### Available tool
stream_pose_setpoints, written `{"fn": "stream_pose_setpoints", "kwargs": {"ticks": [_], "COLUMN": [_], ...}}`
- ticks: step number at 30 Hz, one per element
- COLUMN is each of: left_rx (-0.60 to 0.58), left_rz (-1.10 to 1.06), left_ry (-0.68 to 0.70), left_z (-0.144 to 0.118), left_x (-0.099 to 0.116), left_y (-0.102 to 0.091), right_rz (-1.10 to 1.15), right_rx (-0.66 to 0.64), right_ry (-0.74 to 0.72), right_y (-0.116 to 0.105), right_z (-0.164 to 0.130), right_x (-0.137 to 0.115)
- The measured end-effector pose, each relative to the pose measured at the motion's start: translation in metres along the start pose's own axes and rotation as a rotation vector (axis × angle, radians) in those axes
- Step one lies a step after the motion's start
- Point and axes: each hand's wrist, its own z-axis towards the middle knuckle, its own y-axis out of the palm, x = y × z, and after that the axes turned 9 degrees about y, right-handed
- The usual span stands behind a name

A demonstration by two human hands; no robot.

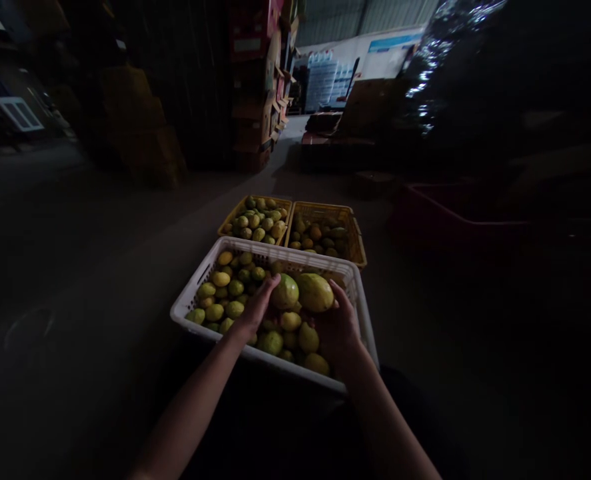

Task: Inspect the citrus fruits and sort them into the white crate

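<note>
**Two hands, two fruits over the white crate**

The left hand [256, 308] curls its fingers round a green, round fruit [285, 292], its grip grasping it from the left side. The right hand [338, 325] holds a larger yellow-green fruit [316, 292] from the right, fingers wrapped over its far edge. The two fruits touch each other, raised just above the heap in the white crate [360, 303], which stands on the floor right in front of the person and is filled mostly on its left and near parts. Farther off, touching side by side, stand two yellow crates: the left yellow crate [230, 220] full of greenish fruit, the right yellow crate [356, 241] holding yellower fruit. A red crate [450, 217] sits in the dark at the right.
</note>
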Motion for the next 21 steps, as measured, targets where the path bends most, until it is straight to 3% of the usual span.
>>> {"fn": "stream_pose_setpoints", "kwargs": {"ticks": [8,14,21], "left_rx": [-0.073,-0.072,-0.02], "left_rz": [0.0,-0.043,-0.19], "left_ry": [0.151,0.041,-0.097], "left_z": [-0.001,0.005,0.007], "left_x": [0.001,0.003,0.004], "left_y": [0.014,0.017,0.02], "right_rz": [0.018,0.031,0.042], "right_rx": [0.015,0.026,0.052], "right_ry": [0.008,-0.144,-0.09], "right_y": [-0.003,-0.005,0.003], "right_z": [0.0,0.002,-0.006], "right_x": [-0.005,0.0,-0.006]}}
